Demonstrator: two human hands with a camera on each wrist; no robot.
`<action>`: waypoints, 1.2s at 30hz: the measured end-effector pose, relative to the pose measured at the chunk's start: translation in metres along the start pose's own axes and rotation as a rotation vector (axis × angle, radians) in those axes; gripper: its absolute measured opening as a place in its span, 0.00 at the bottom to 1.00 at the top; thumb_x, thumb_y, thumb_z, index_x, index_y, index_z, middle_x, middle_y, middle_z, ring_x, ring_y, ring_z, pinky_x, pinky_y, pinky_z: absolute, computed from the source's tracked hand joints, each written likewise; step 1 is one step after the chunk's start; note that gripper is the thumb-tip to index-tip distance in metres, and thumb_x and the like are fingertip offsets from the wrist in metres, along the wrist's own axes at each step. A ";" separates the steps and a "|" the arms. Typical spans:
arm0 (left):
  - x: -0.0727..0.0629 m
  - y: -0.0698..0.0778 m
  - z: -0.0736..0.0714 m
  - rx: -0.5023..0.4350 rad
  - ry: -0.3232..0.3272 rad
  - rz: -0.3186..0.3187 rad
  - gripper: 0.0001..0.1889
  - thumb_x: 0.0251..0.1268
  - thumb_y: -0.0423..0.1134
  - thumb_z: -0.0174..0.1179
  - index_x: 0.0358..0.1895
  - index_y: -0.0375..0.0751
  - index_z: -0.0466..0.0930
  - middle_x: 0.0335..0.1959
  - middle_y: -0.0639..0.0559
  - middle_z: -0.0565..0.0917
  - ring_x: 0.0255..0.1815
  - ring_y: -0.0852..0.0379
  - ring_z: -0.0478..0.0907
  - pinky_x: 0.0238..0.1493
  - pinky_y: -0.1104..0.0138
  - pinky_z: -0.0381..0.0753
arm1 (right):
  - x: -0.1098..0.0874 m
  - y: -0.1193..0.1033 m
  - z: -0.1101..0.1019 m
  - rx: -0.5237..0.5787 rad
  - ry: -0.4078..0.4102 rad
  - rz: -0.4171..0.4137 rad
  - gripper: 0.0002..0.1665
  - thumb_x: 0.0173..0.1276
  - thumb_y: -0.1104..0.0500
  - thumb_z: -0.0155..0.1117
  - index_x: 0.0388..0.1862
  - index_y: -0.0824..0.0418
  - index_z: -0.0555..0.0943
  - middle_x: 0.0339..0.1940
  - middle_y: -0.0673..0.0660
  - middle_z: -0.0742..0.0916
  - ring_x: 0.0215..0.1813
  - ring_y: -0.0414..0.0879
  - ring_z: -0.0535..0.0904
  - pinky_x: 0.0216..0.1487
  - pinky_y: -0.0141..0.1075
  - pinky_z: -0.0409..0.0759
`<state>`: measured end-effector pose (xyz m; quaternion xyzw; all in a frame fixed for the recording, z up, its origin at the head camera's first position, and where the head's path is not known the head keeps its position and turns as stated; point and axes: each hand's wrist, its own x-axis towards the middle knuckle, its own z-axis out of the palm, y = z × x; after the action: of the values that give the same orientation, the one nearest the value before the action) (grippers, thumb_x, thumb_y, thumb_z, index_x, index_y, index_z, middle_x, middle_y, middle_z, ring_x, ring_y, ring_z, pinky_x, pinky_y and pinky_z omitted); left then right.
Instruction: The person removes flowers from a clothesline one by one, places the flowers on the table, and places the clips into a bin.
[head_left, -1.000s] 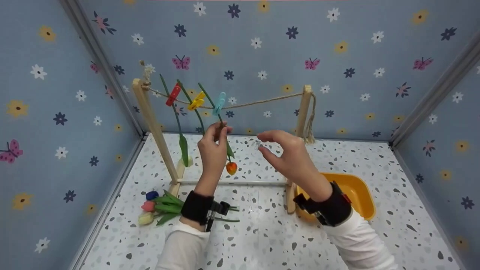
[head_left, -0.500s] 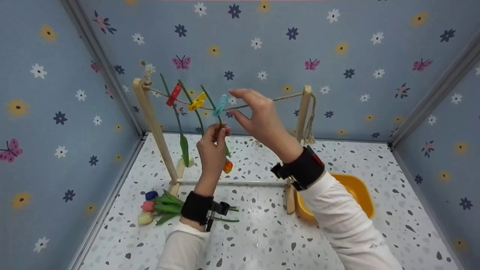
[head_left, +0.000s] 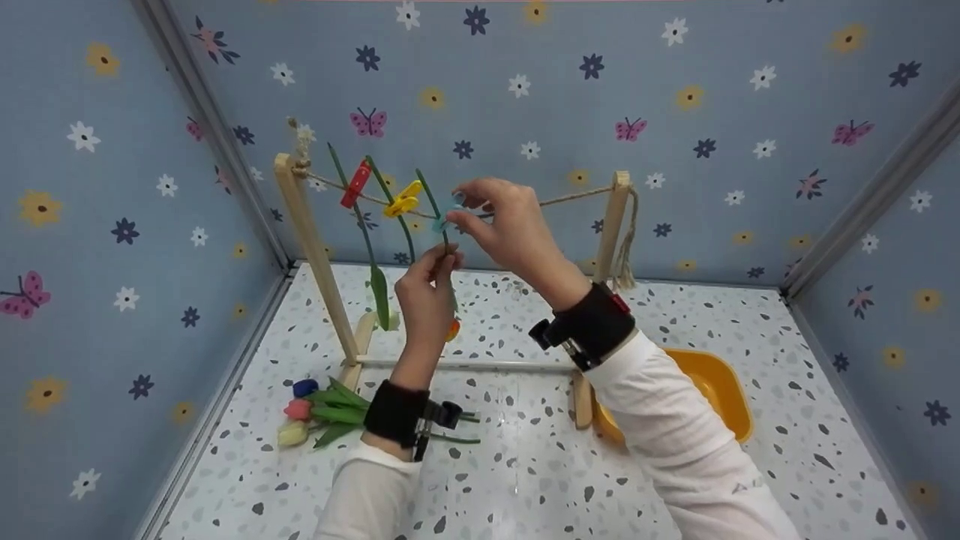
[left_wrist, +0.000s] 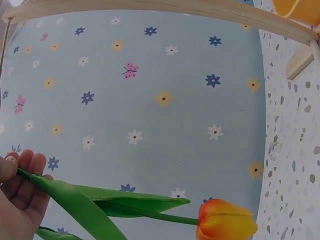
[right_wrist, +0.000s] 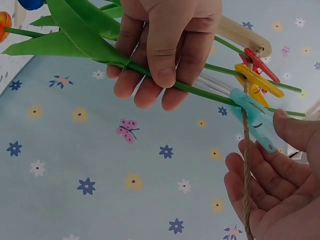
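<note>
My left hand (head_left: 426,289) pinches the green stem of an orange-yellow tulip (left_wrist: 226,220) between thumb and fingers, just below the rope. The flower head hangs downward. At the rope (right_wrist: 246,170), a light blue clothespin (right_wrist: 254,116) sits over both the rope and this stem. My right hand (head_left: 510,221) holds the blue clothespin's handle end, thumb on one side and fingers on the other. Left of it, a yellow clothespin (head_left: 403,199) and a red clothespin (head_left: 355,184) each hold a further stem on the rope.
A wooden frame's left post (head_left: 319,262) and right post (head_left: 611,225) carry the rope. On the speckled table lie several tulips (head_left: 298,409), blue, pink and cream, at the left. A yellow basin (head_left: 739,397) stands behind my right forearm.
My right hand has moved up and left from beside the frame's middle and now grips the blue clothespin. The left hand has stayed on the stem.
</note>
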<state>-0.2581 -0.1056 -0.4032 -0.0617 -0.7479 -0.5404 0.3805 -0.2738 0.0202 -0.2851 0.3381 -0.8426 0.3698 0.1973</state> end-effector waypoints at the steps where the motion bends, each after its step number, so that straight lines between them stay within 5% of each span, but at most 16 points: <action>1: 0.000 0.000 0.000 0.001 0.003 0.006 0.08 0.67 0.32 0.56 0.42 0.35 0.84 0.33 0.48 0.87 0.35 0.57 0.83 0.37 0.66 0.81 | -0.001 0.000 0.000 0.013 0.009 -0.003 0.16 0.67 0.55 0.63 0.48 0.64 0.82 0.40 0.58 0.86 0.43 0.46 0.82 0.48 0.33 0.79; 8: -0.001 0.002 -0.001 -0.019 0.002 -0.001 0.08 0.67 0.32 0.56 0.43 0.36 0.84 0.34 0.48 0.87 0.36 0.58 0.83 0.39 0.67 0.82 | -0.004 0.001 0.001 0.073 0.106 -0.014 0.13 0.63 0.57 0.66 0.43 0.64 0.86 0.34 0.57 0.88 0.35 0.44 0.85 0.43 0.33 0.82; 24: -0.002 0.003 -0.001 -0.064 -0.012 -0.030 0.08 0.68 0.34 0.55 0.43 0.38 0.84 0.35 0.48 0.87 0.37 0.57 0.84 0.41 0.67 0.82 | -0.006 0.004 -0.003 0.140 0.293 -0.113 0.11 0.62 0.54 0.67 0.32 0.63 0.83 0.36 0.55 0.88 0.36 0.43 0.82 0.42 0.33 0.78; 36: -0.011 0.016 -0.008 -0.145 -0.033 0.004 0.09 0.67 0.33 0.56 0.44 0.36 0.83 0.35 0.46 0.86 0.37 0.55 0.84 0.43 0.67 0.82 | -0.014 0.003 -0.017 0.163 0.286 -0.163 0.20 0.62 0.52 0.67 0.47 0.64 0.82 0.38 0.57 0.87 0.42 0.45 0.82 0.47 0.37 0.79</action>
<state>-0.2388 -0.1024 -0.3970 -0.0994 -0.7130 -0.5912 0.3637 -0.2654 0.0402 -0.2840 0.3639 -0.7431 0.4639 0.3166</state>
